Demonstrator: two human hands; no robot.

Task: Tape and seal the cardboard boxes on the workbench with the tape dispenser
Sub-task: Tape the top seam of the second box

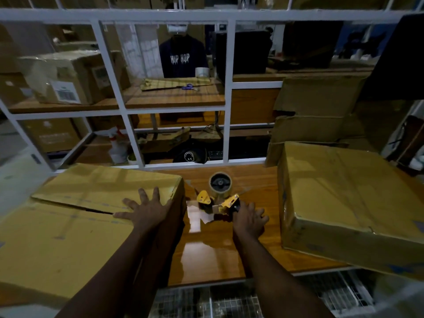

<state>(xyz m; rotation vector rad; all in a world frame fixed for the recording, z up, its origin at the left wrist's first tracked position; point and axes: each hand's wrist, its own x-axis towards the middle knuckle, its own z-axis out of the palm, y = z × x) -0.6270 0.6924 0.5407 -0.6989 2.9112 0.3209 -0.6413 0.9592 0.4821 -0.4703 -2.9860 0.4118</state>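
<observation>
Cardboard box (68, 226): left hand (146, 210) flat | right hand (249, 220) apparently grips tape dispenser (220, 189)

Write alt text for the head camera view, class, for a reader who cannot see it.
A person's left hand presses flat on the flaps of a cardboard box while the right hand holds a yellow tape dispenser on the wooden workbench. A second box sits to the right.

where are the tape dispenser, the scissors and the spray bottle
tape dispenser (229, 201), head view, on its yellow metal frame
scissors (189, 86), head view, on the purple handles
spray bottle (118, 151), head view, on its white body
</observation>
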